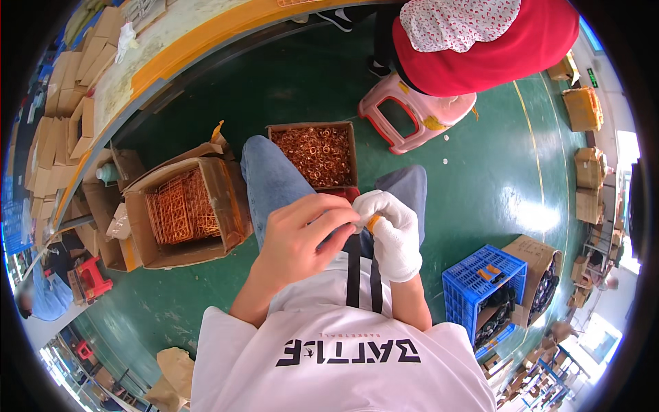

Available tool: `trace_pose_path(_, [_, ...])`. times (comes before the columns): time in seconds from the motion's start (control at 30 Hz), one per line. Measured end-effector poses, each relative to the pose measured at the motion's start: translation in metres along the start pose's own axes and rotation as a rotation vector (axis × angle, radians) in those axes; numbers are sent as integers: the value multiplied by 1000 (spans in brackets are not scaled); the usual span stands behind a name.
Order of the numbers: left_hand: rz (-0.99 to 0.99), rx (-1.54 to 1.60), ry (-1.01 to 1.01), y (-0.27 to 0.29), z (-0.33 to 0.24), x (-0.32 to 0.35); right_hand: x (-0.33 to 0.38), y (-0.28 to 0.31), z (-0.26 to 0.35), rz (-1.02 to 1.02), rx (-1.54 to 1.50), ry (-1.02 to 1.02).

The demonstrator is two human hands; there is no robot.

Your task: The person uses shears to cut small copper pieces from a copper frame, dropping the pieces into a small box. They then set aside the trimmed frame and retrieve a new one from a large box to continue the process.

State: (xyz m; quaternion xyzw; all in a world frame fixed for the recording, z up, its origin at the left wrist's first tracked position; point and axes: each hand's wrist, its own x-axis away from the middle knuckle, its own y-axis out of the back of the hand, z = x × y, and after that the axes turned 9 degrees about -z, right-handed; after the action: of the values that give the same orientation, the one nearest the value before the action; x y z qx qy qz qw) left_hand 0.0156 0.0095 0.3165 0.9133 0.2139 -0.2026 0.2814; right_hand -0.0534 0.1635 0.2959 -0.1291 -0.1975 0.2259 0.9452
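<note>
Orange piece (373, 223), too small to make out well, seems pinched in the curled fingers of the gloved right hand (397, 233), in front of the white shirt (343, 379). Bare left hand (300, 232) bends its fingertips against the glove; whether they grip anything I cannot tell. Beyond them, a cardboard box (354, 159) of coppery rings (312, 154) stands on the green floor (480, 178).
</note>
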Motion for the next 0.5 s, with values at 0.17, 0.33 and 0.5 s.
trace_pose_path(0.17, [-129,-125,-44,-5,-13,1,3,-8,8,-68,9,20])
trace_pose_path(0.33, [-228,-293,-134,-16,-13,3,6,-14,12,-137,176,112])
trace_pose_path(0.5, [-223,-289,-93,-17,-13,4,8,-15,14,-155,181,124])
